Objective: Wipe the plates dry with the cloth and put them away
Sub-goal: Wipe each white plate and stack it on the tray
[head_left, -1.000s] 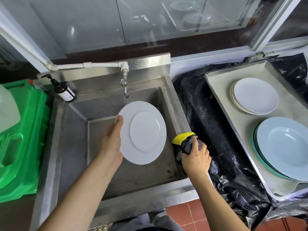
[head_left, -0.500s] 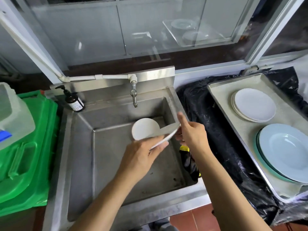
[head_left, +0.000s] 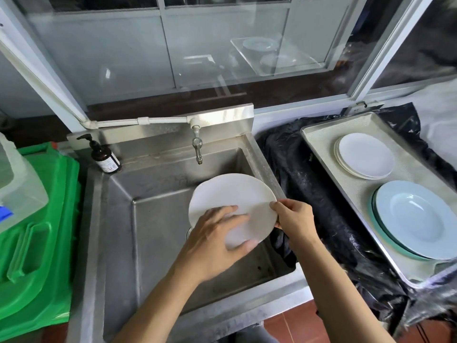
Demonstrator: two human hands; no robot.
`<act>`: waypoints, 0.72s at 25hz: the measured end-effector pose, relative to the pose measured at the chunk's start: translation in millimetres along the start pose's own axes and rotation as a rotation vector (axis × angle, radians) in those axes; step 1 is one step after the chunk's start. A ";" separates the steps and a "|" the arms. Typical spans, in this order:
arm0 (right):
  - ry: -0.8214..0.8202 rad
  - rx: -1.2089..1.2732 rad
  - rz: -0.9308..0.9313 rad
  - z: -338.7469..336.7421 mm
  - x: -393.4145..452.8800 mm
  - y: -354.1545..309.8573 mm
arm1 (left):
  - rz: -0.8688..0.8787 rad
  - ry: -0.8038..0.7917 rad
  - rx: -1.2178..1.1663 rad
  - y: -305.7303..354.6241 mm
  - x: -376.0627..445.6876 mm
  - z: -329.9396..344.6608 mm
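Both hands hold the white plate (head_left: 231,194) over the sink (head_left: 153,233), the left hand (head_left: 212,243) spread flat across it, the right hand (head_left: 294,219) pinching its rim, likely so drips fall into the basin.

Both forearms bare, reaching in from near edge toward centre. Left hand (head_left: 215,241) palm down, fingers spread flat, thumb hooked out to the right. Right hand (head_left: 294,220) just right of it, thumb and fingers pinched, wrist angled left.

A dishwashing corner of a kitchen: steel sink (head_left: 118,219) with tap (head_left: 197,149), soap bottle (head_left: 105,158) at its back-left corner (plates (head_left: 366,155) on a tray (head_left: 319,134)).
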State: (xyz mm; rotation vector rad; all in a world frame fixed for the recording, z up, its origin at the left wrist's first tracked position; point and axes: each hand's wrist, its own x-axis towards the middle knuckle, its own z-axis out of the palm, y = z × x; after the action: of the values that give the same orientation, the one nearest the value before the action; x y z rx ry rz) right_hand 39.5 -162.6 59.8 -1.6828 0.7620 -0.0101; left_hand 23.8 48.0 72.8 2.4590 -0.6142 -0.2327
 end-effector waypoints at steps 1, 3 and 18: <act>0.011 0.031 -0.012 -1.7 0.8 1.4 | -0.019 0.077 -0.002 -3.6 2.3 -2.3; 0.018 0.089 -0.028 -5.9 2.9 2.9 | -0.140 0.243 0.012 -8.2 6.9 -8.1; 0.098 0.256 0.025 -97.1 73.1 7.5 | -0.482 0.326 -0.588 52.5 106.4 13.7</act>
State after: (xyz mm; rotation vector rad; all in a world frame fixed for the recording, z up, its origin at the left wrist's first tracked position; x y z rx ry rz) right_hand 54.0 -283.2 51.2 -1.4375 0.8186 -0.1669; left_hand 93.5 -47.5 89.6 1.9646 0.1811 -0.1618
